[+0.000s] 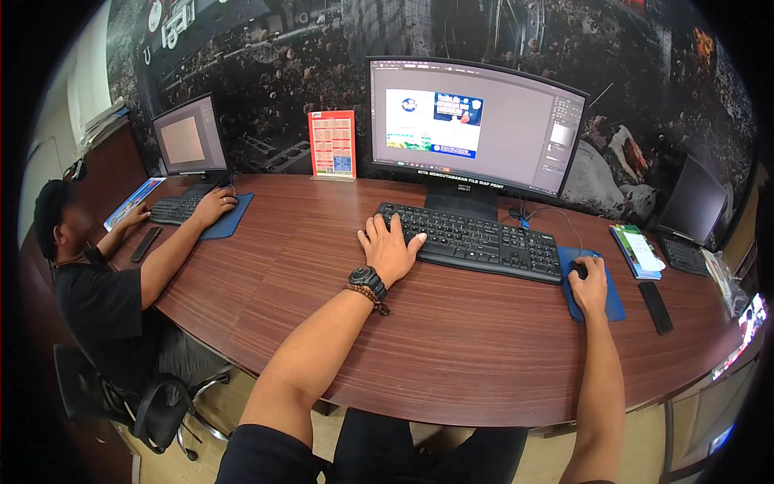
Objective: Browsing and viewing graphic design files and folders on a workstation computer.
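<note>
My left hand (389,250) rests with spread fingers on the left end of a black keyboard (476,240); a black watch (364,281) and a bead bracelet circle that wrist. At the keyboard's right, my right hand (591,284) grips a black mouse (577,271) on a blue mouse pad (611,302). Beyond the keyboard stands a curved monitor (516,121) showing a design layout with blue and white panels.
A co-worker (93,306) at left uses another keyboard (169,211) and monitor (189,137) on the wooden desk (476,347). A red card stand (332,141) stands mid-back. At right lie a phone (655,306), booklets (635,250) and a laptop (689,210).
</note>
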Demonstrator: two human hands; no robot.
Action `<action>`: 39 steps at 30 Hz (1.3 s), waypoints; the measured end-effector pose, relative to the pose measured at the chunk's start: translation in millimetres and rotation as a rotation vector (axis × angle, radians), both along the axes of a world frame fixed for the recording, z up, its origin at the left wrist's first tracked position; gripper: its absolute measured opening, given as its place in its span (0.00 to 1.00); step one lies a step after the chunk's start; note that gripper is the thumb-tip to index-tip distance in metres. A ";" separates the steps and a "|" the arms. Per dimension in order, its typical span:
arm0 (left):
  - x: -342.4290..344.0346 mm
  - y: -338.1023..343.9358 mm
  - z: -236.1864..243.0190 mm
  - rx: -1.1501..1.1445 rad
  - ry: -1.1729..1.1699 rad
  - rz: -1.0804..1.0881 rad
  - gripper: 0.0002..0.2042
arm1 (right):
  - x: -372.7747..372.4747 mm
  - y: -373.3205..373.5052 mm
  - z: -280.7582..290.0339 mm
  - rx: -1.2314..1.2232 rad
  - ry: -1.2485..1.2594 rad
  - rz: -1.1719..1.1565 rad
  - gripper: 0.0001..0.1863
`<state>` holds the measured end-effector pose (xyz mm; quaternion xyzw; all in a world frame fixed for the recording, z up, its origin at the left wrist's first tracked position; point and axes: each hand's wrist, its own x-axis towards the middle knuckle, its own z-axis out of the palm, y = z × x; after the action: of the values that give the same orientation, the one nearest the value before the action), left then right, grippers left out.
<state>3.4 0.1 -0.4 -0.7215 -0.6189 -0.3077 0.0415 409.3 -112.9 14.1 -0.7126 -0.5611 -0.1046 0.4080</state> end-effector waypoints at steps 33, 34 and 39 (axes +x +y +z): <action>-5.0 -6.2 12.4 -0.046 -0.006 0.051 0.52 | 0.6 0.1 -1.0 0.005 -0.001 -0.005 0.16; -5.2 -5.8 12.8 -0.046 -0.006 0.049 0.52 | 0.4 0.3 -0.8 0.008 -0.009 -0.033 0.15; -6.7 -1.9 11.8 -0.039 0.001 0.052 0.50 | 0.1 2.6 -2.5 0.017 -0.009 -0.081 0.15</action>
<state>-3.4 -1.9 11.5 -0.7061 -0.6432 -0.2939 0.0358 409.4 -110.3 11.6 -0.7307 -0.5328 -0.1290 0.4069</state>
